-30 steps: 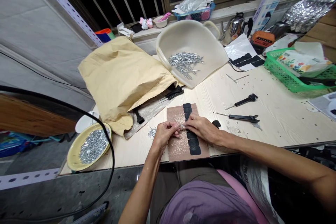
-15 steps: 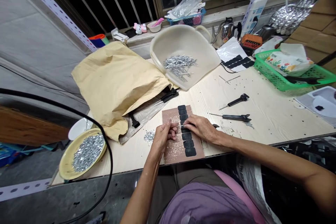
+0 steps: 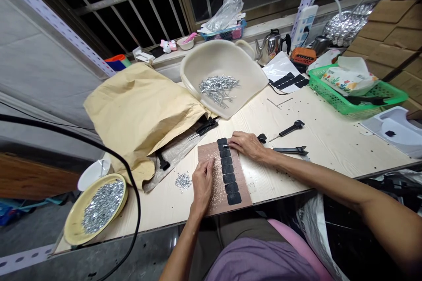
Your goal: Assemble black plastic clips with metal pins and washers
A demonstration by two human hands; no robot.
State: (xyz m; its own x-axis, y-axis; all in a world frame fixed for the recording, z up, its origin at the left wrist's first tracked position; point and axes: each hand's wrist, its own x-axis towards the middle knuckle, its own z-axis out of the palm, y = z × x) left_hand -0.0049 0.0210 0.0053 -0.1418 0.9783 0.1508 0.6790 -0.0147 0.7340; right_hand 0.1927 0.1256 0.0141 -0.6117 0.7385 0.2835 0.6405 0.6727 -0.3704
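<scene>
My right hand [image 3: 247, 145] is closed over the upper end of a row of black rounded pads [image 3: 227, 168]. It grips a black-handled tool with a thin metal tip; its black end [image 3: 262, 138] shows behind the hand, and the tip points left over the pads. My left hand [image 3: 202, 182] rests at the left side of the brown board [image 3: 242, 175], fingers curled together; whatever they may hold is hidden. Pale specks cover the board beside the pads. Left of that hand lies a small pile of shiny metal bits [image 3: 183, 181].
Two black-handled tools [image 3: 292, 128] lie to the right. A large cream scoop-shaped basin [image 3: 244, 92] holds metal pins. A yellow bowl [image 3: 70, 232] of metal bits stands at left, near a brown paper bag [image 3: 132, 109]. A green basket [image 3: 349, 105] stands at right. A black cable [image 3: 139, 202] arcs across the left.
My hands have moved apart. The right hand has gone up the row of pads with the tool, and the left has drawn back from the metal tip. The view has shifted slightly.
</scene>
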